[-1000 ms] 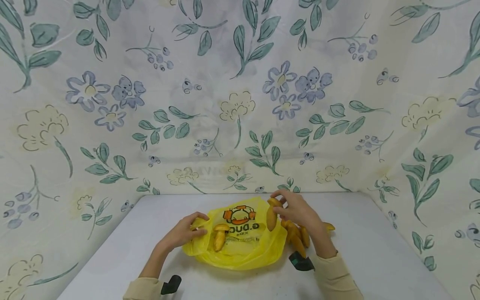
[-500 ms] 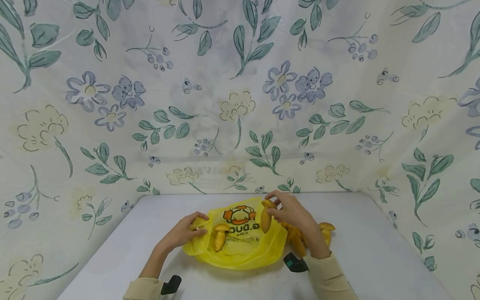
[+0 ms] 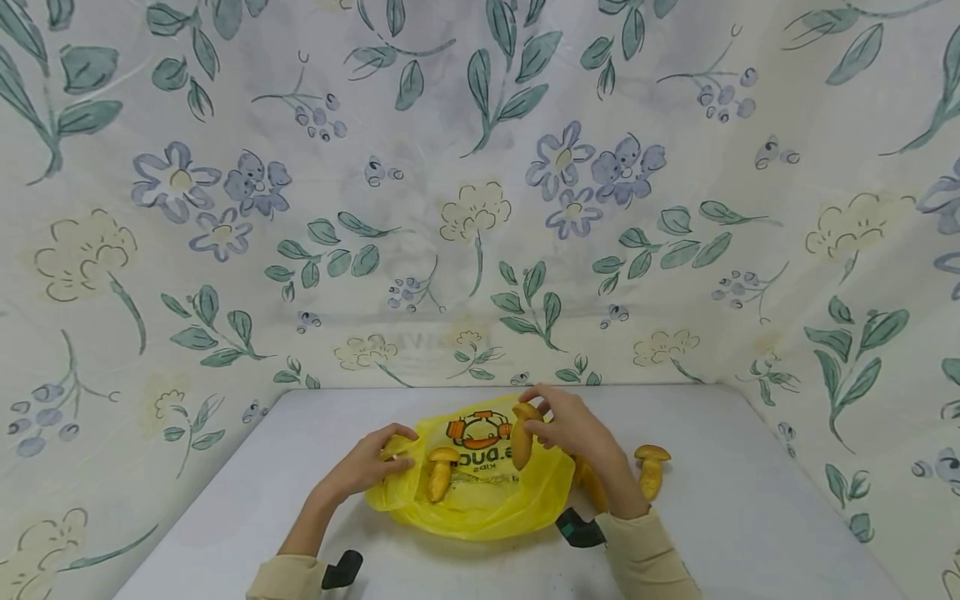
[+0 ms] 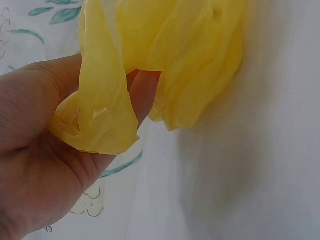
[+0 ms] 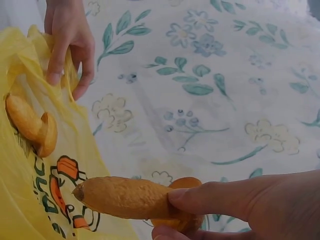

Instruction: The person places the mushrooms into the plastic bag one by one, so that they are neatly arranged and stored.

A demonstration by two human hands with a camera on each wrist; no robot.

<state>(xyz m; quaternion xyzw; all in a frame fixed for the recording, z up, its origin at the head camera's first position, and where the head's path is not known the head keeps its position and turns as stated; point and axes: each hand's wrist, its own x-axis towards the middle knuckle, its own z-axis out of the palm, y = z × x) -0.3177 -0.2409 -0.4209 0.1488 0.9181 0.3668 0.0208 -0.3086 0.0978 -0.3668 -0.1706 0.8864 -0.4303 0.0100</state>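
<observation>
A yellow plastic bag (image 3: 480, 518) lies on the table with its mouth spread, a duck print showing reversed on it. My left hand (image 3: 363, 465) holds the bag's left edge; in the left wrist view the thumb and fingers are around a fold of yellow plastic (image 4: 102, 117). Inside the bag lies one tan mushroom (image 3: 440, 477). Over the bag's right part, my right hand (image 3: 573, 427) pinches a second mushroom (image 5: 125, 197) near its cap, the stem hanging downward in the head view. What the right hand's other fingers do is partly hidden.
More mushrooms lie right of the bag: one (image 3: 651, 473) in plain sight, others (image 3: 591, 487) partly behind the right forearm. They rest on a white table (image 3: 750, 517). A floral cloth (image 3: 480, 250) hangs behind and at the sides. Each wrist wears a black device (image 3: 579, 529).
My right hand has moved left with its mushroom, from the bag's right edge to over the bag. The mushroom at far right has come into fuller sight. My left hand stays put.
</observation>
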